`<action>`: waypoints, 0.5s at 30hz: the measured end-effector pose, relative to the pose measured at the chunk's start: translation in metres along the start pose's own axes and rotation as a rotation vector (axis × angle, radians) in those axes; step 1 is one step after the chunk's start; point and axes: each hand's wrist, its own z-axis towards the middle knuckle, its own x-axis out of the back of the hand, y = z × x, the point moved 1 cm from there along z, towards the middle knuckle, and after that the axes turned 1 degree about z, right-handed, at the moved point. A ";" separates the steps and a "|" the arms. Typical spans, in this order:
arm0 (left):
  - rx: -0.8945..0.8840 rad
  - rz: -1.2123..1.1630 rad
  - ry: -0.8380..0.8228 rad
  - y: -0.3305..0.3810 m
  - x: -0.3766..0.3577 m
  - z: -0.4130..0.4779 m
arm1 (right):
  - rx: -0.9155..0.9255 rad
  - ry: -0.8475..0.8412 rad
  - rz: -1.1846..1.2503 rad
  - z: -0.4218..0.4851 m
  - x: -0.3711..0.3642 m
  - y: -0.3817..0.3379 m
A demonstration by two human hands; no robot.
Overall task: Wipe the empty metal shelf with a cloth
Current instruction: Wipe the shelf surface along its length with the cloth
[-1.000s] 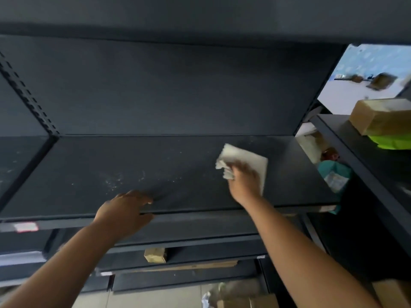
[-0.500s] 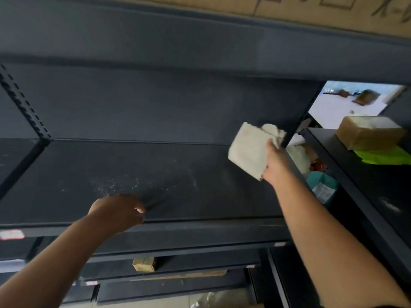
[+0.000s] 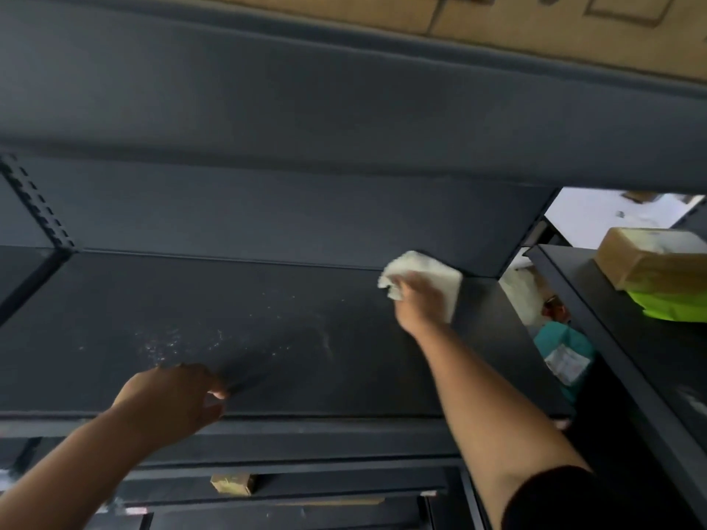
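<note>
Dusty shelf [image 3: 237, 338]: cloth [image 3: 440, 277] under right hand [image 3: 419, 300], lifted earlier.

A: The shelf [image 3: 267, 338] looks like dark, matt painted metal, smooth, dulled by pale dusty specks toward seven o'clock.

B: The cloth [image 3: 428, 277] at two o'clock reads as soft, off-white, slightly nubbly fabric.

A: The box [image 3: 646, 258] at three o'clock appears to be plain brown cardboard, matt.

B: Under it, the green sheet [image 3: 677, 306] looks smooth, bright and faintly glossy.

Right hand [image 3: 419, 300] hides part of cloth [image 3: 440, 275].
</note>
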 end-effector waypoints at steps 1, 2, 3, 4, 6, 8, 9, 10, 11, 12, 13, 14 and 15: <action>-0.001 0.012 0.002 0.002 0.000 -0.001 | 0.046 -0.013 0.056 0.000 -0.007 -0.028; 0.000 0.017 0.002 0.003 0.000 -0.002 | 0.076 -0.031 0.129 -0.001 -0.013 -0.055; 0.004 0.017 -0.001 0.003 0.000 -0.002 | 0.092 -0.048 0.214 -0.002 -0.017 -0.081; 0.006 0.016 -0.003 0.003 0.000 -0.002 | 0.089 -0.069 0.312 -0.003 -0.021 -0.103; 0.010 0.024 -0.010 0.003 0.001 -0.002 | 0.019 -0.171 0.615 -0.005 -0.023 -0.139; 0.009 0.025 -0.016 0.002 0.002 -0.002 | -0.107 -0.275 1.024 -0.007 -0.020 -0.161; 0.008 0.022 -0.018 0.002 0.002 -0.001 | -0.186 -0.278 1.199 -0.006 -0.016 -0.164; 0.007 0.021 -0.021 0.002 0.002 -0.002 | -0.266 -0.264 1.338 -0.005 -0.011 -0.161; 0.006 0.024 -0.025 0.002 0.002 -0.002 | -0.339 -0.249 1.441 -0.005 -0.004 -0.152; 0.002 0.030 -0.032 0.001 0.002 -0.002 | -0.395 -0.228 1.521 -0.004 0.005 -0.139; -0.003 0.038 -0.040 0.001 0.002 -0.003 | -0.424 -0.188 1.569 -0.003 0.015 -0.122; -0.008 0.045 -0.045 0.001 0.002 -0.003 | -0.435 -0.121 1.571 -0.002 0.026 -0.101; -0.014 0.050 -0.049 0.000 0.002 -0.002 | -0.435 -0.031 1.546 -0.003 0.038 -0.079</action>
